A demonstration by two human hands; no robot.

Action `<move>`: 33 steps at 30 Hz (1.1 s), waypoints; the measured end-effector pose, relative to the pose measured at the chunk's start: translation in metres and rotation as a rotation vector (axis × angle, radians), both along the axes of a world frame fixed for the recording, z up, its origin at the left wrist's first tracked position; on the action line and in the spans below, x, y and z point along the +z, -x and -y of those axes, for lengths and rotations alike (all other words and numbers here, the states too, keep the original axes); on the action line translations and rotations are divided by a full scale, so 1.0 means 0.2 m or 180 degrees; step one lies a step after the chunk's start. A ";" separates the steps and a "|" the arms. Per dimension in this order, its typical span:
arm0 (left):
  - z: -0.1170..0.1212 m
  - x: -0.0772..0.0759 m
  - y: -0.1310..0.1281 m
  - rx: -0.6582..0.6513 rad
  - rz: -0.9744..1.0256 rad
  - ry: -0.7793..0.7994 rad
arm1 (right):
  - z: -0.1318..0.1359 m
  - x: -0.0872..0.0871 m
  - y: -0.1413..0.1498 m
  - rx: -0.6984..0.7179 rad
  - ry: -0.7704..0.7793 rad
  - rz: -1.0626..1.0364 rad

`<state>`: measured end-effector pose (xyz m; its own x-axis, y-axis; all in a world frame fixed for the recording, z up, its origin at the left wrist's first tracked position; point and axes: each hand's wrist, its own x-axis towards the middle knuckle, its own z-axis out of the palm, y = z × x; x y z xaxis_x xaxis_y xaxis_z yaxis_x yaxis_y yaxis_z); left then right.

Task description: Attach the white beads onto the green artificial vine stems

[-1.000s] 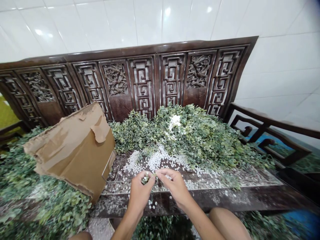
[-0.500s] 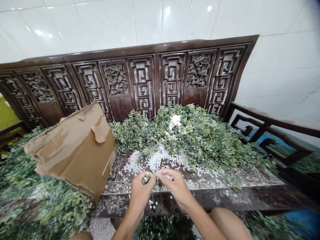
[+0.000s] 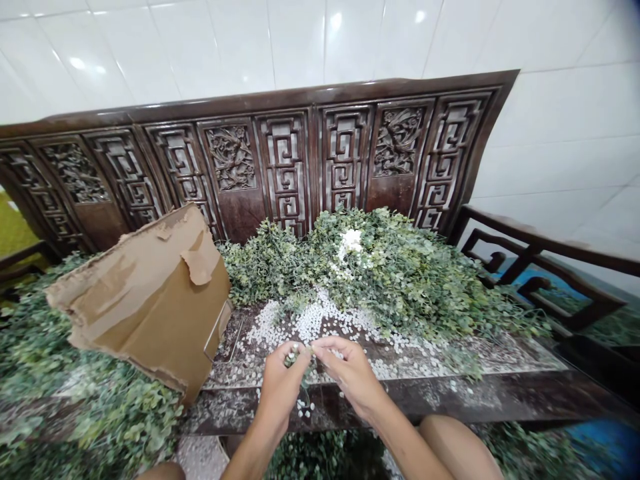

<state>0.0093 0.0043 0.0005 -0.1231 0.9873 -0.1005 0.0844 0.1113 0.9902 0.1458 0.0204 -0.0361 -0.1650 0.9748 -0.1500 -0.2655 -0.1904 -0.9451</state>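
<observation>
My left hand [image 3: 281,382] and my right hand [image 3: 349,373] meet in front of me above a dark carved wooden bench seat [image 3: 400,400]. Between my fingers is a thin green sprig [image 3: 291,360] with small leaves, gripped mainly by my left hand. My right fingertips pinch a point near it, on what looks like a thin stem. Small white discs [image 3: 310,323] lie scattered across the seat, and several dangle or lie just below my left hand. A heap of artificial-looking green foliage [image 3: 395,280] rises behind them.
A torn cardboard sheet [image 3: 155,310] leans at the left of the seat, with more foliage [image 3: 95,400] below it. Behind stands the carved lattice bench back [image 3: 285,167] against white tiles [image 3: 300,40]. A wooden armrest [image 3: 535,260] is at right. My knees show at the bottom.
My hands have shifted only slightly, with my right fingers drawing a little closer to the sprig. The foliage, discs and cardboard have not visibly moved.
</observation>
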 end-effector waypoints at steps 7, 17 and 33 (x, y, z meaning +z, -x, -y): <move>0.00 -0.02 0.01 -0.0074 0.0006 -0.0017 | 0.00 0.00 -0.01 0.0004 -0.0103 0.0122; 0.01 -0.02 0.03 -0.0182 0.0167 -0.0025 | 0.00 0.00 -0.01 0.0093 -0.0143 0.0097; 0.00 -0.02 0.04 -0.0249 0.0133 -0.0073 | 0.02 0.04 0.03 -0.0027 0.0230 -0.0486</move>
